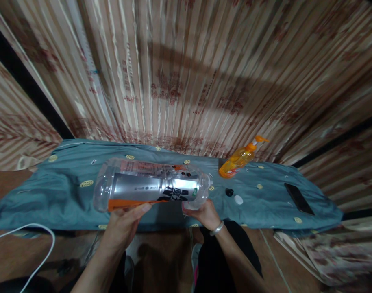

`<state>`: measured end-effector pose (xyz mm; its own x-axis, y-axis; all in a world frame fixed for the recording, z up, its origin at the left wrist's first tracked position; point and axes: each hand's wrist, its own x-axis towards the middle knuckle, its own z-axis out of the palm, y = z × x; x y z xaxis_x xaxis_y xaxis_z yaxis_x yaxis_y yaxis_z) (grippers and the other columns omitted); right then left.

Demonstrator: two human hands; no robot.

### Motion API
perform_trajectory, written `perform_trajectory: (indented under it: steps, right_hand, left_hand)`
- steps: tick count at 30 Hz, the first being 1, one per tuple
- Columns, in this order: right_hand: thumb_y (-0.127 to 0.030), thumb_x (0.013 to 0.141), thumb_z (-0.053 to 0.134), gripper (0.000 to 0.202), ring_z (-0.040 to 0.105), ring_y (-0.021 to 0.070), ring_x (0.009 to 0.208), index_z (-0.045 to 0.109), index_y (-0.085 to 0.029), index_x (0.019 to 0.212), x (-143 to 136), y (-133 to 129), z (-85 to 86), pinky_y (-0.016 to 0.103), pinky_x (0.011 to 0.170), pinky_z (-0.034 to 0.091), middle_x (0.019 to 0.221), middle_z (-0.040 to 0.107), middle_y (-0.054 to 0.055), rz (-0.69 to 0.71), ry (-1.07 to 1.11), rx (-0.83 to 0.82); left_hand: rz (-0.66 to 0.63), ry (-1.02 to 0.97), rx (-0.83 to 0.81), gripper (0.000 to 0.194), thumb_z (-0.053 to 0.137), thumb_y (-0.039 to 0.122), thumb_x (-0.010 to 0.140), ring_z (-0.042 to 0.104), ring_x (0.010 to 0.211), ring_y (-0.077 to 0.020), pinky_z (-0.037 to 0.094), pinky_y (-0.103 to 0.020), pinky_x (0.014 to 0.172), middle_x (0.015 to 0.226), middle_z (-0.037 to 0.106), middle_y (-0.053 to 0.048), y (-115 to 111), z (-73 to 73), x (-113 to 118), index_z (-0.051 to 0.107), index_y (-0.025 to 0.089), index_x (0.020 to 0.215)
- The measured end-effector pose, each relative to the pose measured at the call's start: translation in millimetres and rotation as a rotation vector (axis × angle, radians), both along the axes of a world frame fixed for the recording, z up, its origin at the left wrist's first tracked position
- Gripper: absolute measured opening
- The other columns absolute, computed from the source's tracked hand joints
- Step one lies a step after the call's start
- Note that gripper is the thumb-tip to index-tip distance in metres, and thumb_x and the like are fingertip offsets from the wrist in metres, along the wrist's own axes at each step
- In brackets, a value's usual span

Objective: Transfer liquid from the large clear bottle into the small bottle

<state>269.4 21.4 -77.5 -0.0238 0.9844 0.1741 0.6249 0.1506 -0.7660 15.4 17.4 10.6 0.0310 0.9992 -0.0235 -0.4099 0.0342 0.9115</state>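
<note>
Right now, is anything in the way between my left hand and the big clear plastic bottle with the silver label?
Nothing visible: your left hand touches the bottle, its thumb at the label's orange edge. The translucent orange plastic pump bottle is apart, to the right.

1 large clear plastic bottle [157, 185], silver-and-orange label [146, 188], held on side, neck pointing right.
</note>
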Motion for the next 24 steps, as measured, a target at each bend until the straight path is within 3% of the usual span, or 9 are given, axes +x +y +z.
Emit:
perform_trajectory:
  steps: [15, 24]
  right_hand:
    - [-0.037, 0.066, 0.081, 0.03, 0.069, 0.0254, 0.078, 0.072, -0.017, 0.086, 1.1, 0.7, -6.1, 0.035, 0.069, 0.056, 0.084, 0.075, 0.006, 0.006, 0.036, -0.011]
    - [-0.034, 0.065, 0.081, 0.027, 0.069, 0.0258, 0.077, 0.072, -0.017, 0.084, 0.0, 0.2, -1.7, 0.035, 0.068, 0.056, 0.081, 0.075, 0.006, 0.001, -0.005, 0.003]
  left_hand:
    - [0.033, -0.053, -0.081, 0.02, 0.083, 0.031, 0.059, 0.074, 0.09, -0.032, 0.05, -0.048, 0.1, 0.079, 0.08, -0.009, -7.6, 14.7, 7.3, 0.08, 0.017, 0.073]
    - [0.063, -0.061, -0.069, 0.025, 0.084, 0.029, 0.059, 0.073, 0.093, -0.0303, 0.048, -0.049, 0.103, 0.074, 0.079, -0.006, -5.0, 10.2, 6.5, 0.078, 0.017, 0.08]
